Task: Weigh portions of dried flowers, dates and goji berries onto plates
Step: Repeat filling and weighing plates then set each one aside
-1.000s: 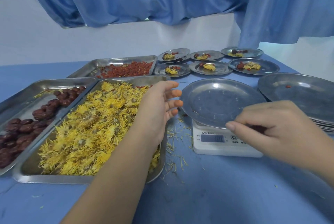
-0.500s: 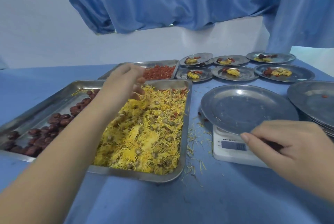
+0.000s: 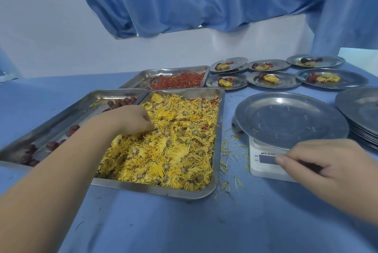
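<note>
The left hand (image 3: pixel 127 118) has dropped from above the far left corner of the flower tray down into the heap, and the view has swung a little further left; the right hand has hardly shifted at the scale.

At the far left lies a long steel tray (image 3: pixel 114 91) with dark red dates (image 3: pixel 121 103) scattered along it. Just right of it, the left hand sits low in the yellow dried flowers (image 3: pixel 173 150), its fingers curled down and closing on a pinch of them, the fingertips half buried. The flowers fill a rectangular steel tray (image 3: pixel 222 126) near the middle of the blue table (image 3: pixel 184 222). Behind it, a third steel tray (image 3: pixel 173 68) holds the red goji berries (image 3: pixel 180 81). Loose yellow petals (image 3: pixel 231 150) litter the cloth between the flower tray and the scale.

Further right, a round steel plate (image 3: pixel 290 120) rests on the small white digital scale (image 3: pixel 263 168), with no portion on it yet; the display cannot be read. The right hand (image 3: pixel 327 162) hovers at the near edge of the scale, fingers clenched on a small dark piece (image 3: pixel 311 166) — probably a date, though too little shows to be sure. Far behind stand six round plates (image 3: pixel 290 81), each already carrying flowers and red bits, and at the right edge a stack of bare plates (image 3: pixel 362 113).

The drop into the heap suggests a fresh portion is starting — flowers first, to be carried right to the waiting plate.
</note>
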`<action>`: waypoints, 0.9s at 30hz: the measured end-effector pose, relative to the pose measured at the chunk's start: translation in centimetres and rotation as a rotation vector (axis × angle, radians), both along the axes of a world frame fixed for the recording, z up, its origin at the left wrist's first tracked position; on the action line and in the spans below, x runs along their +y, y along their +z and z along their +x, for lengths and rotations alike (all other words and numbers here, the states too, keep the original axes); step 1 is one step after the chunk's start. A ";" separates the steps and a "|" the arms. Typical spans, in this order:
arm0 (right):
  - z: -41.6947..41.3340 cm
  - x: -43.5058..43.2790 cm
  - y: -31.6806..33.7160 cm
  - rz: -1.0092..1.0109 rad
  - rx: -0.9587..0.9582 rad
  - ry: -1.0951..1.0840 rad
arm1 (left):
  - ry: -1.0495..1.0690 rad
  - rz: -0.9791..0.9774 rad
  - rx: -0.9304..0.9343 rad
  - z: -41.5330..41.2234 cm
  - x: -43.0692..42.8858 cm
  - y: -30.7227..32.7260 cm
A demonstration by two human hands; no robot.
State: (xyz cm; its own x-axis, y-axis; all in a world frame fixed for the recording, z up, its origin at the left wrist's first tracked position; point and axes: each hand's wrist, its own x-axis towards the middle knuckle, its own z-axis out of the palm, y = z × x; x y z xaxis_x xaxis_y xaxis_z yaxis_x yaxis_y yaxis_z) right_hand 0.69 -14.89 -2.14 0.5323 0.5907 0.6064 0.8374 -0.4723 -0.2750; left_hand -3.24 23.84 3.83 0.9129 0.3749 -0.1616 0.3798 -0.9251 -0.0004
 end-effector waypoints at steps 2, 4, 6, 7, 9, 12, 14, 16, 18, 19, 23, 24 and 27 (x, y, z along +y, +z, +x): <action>0.0 0.0 0.1 0.009 0.009 0.003 | -0.015 -0.032 -0.003 -0.1 0.1 0.1; -0.1 0.1 0.2 0.008 0.001 0.003 | -0.002 -0.057 -0.030 -0.3 0.3 0.1; -0.2 0.1 0.3 0.008 -0.013 0.007 | 0.021 -0.117 -0.094 -0.5 0.5 0.2; -0.3 0.2 0.3 0.009 -0.014 0.009 | 0.022 -0.154 -0.142 -0.7 0.6 0.3; -0.4 0.2 0.4 0.009 -0.012 0.010 | 0.003 -0.222 -0.252 -1.0 0.8 0.5; -0.4 0.2 0.5 0.020 -0.020 0.018 | -0.018 -0.359 -0.421 -1.2 0.9 0.8; -0.3 0.2 0.5 0.029 -0.015 0.022 | -0.016 -0.467 -0.508 -1.2 0.6 0.8; -0.2 0.1 0.5 0.031 0.004 0.014 | -0.018 -0.525 -0.572 -1.1 0.1 0.9; -0.1 0.0 0.4 0.021 0.020 -0.008 | -0.044 -0.530 -0.607 -0.8 -0.7 0.8; 0.0 -0.1 0.4 0.018 0.024 -0.017 | -0.058 -0.531 -0.622 -0.6 -1.1 0.7; 0.2 -0.4 0.8 0.031 0.003 -0.033 | -0.117 -0.725 -0.660 0.4 -3.7 0.4; 0.3 -0.5 0.9 0.033 0.002 -0.038 | -0.128 -0.828 -0.659 0.7 -4.4 0.3; 0.6 -0.8 1.2 0.049 0.011 -0.053 | -0.161 -1.032 -0.638 2.3 -6.6 0.3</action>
State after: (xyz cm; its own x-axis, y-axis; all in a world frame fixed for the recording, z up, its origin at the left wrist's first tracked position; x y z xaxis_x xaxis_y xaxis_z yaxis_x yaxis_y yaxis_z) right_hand 1.29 -15.71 -0.93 0.5685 0.5317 0.6277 0.8087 -0.5014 -0.3076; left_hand -0.92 17.25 4.15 0.9614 0.2109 0.1769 -0.0750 -0.4177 0.9055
